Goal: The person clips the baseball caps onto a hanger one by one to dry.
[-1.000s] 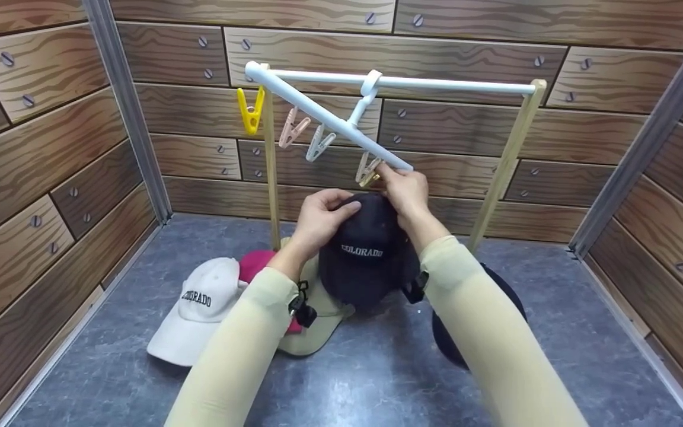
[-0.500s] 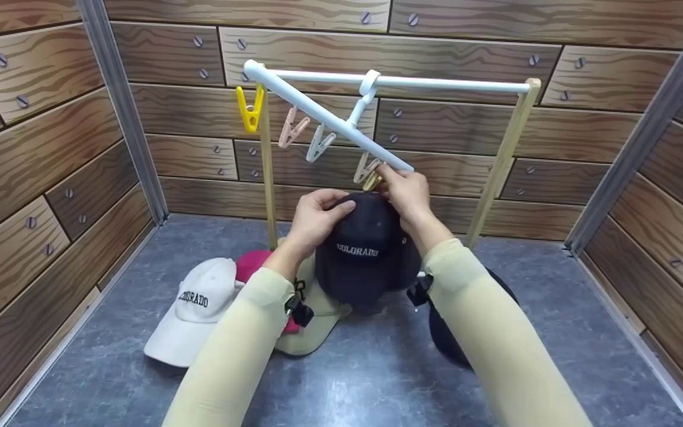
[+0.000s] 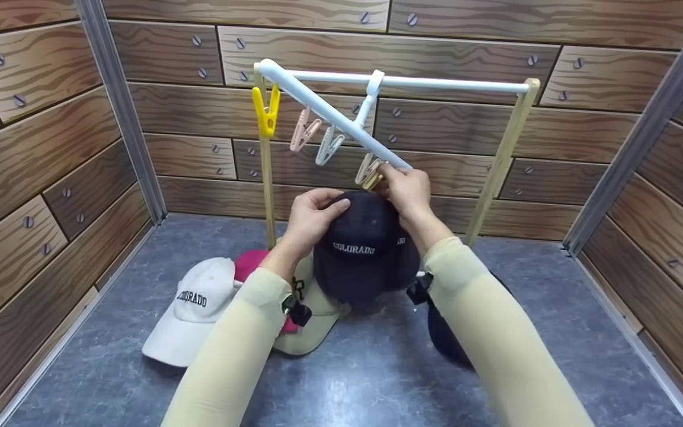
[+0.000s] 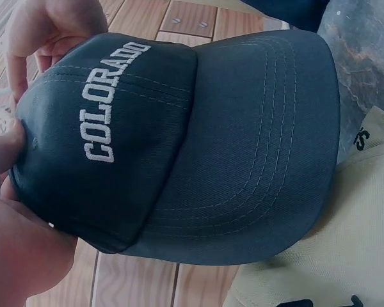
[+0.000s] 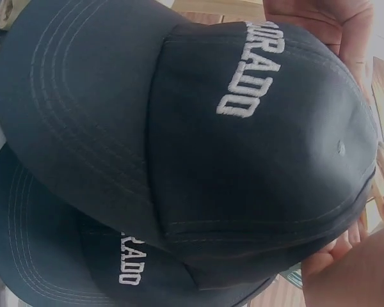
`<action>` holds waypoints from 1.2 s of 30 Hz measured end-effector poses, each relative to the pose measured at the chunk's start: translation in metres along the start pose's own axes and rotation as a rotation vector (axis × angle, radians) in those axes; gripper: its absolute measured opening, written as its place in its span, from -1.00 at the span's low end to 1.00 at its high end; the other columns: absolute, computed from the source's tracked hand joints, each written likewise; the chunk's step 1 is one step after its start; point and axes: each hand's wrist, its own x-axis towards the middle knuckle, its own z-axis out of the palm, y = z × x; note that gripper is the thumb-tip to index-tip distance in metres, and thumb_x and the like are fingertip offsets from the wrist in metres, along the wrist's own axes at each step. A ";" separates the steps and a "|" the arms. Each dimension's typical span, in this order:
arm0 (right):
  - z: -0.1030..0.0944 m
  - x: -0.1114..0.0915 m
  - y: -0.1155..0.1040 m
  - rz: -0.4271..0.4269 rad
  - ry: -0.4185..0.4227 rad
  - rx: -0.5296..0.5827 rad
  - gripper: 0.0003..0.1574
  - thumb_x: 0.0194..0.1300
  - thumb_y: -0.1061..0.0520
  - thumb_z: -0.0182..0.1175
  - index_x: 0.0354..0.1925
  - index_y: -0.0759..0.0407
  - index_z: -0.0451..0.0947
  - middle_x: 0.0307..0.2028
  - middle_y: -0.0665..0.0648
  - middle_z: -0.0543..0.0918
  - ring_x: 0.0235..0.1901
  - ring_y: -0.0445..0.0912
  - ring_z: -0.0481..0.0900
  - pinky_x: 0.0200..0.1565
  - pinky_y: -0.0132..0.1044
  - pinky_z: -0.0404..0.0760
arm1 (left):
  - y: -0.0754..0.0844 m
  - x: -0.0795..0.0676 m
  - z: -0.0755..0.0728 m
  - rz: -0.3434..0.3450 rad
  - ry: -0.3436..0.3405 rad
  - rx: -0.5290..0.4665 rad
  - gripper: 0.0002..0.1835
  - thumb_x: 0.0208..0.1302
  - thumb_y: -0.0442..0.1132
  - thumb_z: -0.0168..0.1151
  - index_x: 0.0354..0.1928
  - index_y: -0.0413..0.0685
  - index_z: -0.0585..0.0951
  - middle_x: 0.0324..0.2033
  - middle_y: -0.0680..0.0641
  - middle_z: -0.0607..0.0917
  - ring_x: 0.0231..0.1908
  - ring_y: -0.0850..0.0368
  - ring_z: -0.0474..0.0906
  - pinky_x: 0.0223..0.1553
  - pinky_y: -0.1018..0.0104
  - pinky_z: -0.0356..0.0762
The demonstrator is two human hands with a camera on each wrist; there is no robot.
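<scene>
A navy baseball cap (image 3: 353, 273) with white COLORADO lettering hangs brim down under the tilted pale blue clip hanger (image 3: 324, 110). My left hand (image 3: 312, 219) holds its crown, thumb across the front panel and fingers going behind. At the hanger's low end my right hand (image 3: 409, 193) pinches a yellow clothespin (image 3: 370, 182), beside a beige clothespin (image 3: 365, 167) and just over the crown. Behind the held cap, partly covered, is another dark cap (image 5: 96, 259) with similar lettering. Most right fingertips are hidden by the cap in the right wrist view.
A pink clothespin (image 3: 305, 131), a white clothespin (image 3: 331, 147) and a yellow clothespin (image 3: 266, 112) hang along the hanger. Its hook sits on the rack's bar (image 3: 448, 85). A white cap (image 3: 199, 302), a red cap (image 3: 251, 261) and a khaki cap (image 3: 312, 332) lie left; a dark cap (image 3: 445, 338) lies right.
The hanger's high end and its clothespins have swung right. The held cap has shifted slightly left, and lettering on the cap behind it now shows. Both hands keep their holds.
</scene>
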 end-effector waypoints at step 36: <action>-0.005 -0.002 -0.014 0.023 -0.046 0.056 -0.71 0.39 0.29 0.28 -0.16 0.57 0.77 -0.63 0.09 0.71 -0.63 -0.15 0.68 -0.50 -0.40 0.64 | 0.003 0.003 0.000 0.021 0.041 -0.056 -0.88 0.44 -0.44 0.48 -0.05 -0.32 0.83 -0.23 -0.08 0.89 -0.31 0.25 0.74 -0.21 0.40 0.68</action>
